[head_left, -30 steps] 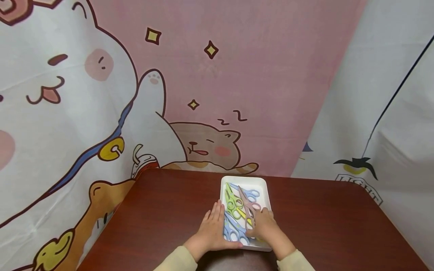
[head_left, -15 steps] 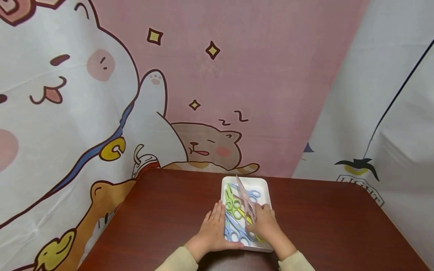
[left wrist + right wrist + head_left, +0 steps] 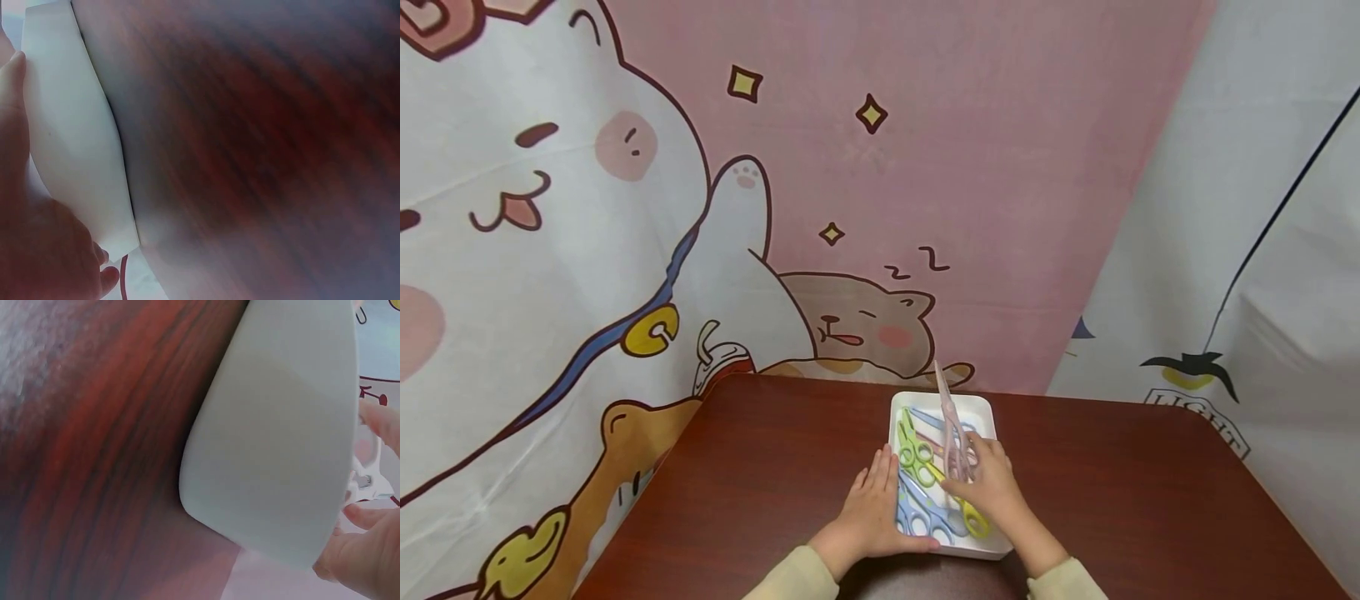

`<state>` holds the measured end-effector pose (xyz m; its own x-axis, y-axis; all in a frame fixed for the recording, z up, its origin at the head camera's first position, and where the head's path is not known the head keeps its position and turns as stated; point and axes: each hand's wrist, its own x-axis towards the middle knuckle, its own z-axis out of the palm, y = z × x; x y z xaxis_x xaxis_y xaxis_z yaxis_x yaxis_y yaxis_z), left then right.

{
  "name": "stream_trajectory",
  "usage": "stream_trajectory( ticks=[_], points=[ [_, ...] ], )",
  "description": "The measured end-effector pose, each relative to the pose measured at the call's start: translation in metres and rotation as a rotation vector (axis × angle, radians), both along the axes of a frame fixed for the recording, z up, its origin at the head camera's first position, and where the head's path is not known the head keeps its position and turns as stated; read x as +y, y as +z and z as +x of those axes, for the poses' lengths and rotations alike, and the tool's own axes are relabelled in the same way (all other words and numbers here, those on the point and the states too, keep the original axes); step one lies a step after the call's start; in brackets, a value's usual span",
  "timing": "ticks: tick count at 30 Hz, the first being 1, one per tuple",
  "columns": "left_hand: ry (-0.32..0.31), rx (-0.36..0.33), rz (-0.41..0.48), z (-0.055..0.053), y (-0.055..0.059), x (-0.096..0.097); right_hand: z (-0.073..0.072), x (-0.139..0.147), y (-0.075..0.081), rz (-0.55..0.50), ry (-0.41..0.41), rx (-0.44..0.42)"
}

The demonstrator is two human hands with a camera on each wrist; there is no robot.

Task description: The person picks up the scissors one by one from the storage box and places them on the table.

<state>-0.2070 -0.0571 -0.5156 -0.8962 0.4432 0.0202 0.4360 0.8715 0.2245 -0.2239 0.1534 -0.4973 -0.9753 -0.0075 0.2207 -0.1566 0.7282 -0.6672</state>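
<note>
A white tray (image 3: 976,551) holds several pairs of scissors. My right hand (image 3: 992,487) pinches a pink pair of scissors (image 3: 950,412) by the handles, over the tray's right side, tips pointing up and away. Flat along the tray's left side lies my left hand (image 3: 867,515), fingers straight, thumb along the front edge. Green scissors (image 3: 907,432), blue scissors (image 3: 927,500) and yellow scissors (image 3: 964,506) rest in the tray. In the right wrist view the right hand (image 3: 375,550) shows at the rim, beside pale scissors handles (image 3: 373,481).
The tray stands on a dark red-brown wooden table (image 3: 1120,492), near its front middle. Behind the far table edge hangs a pink and white cloth (image 3: 1000,183) with cartoon animals.
My right hand has lifted the pink scissors, and their tips have risen above the tray's far edge. More of the yellow scissors shows now. The left hand has stayed at the tray.
</note>
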Motion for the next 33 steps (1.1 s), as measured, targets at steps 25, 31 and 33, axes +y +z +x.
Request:
stream_trajectory(
  ticks=[25, 31, 33],
  points=[
    [0.010, -0.007, 0.045, 0.001, 0.000, 0.001, 0.002, 0.035, 0.007, -0.106, 0.004, 0.046],
    [0.014, 0.000, 0.035, 0.000, -0.001, 0.001, 0.003, 0.044, 0.006, -0.087, -0.010, 0.082],
    [0.014, 0.003, 0.038, 0.000, -0.003, 0.001, 0.002, 0.047, 0.005, -0.086, -0.012, 0.084]
  ],
)
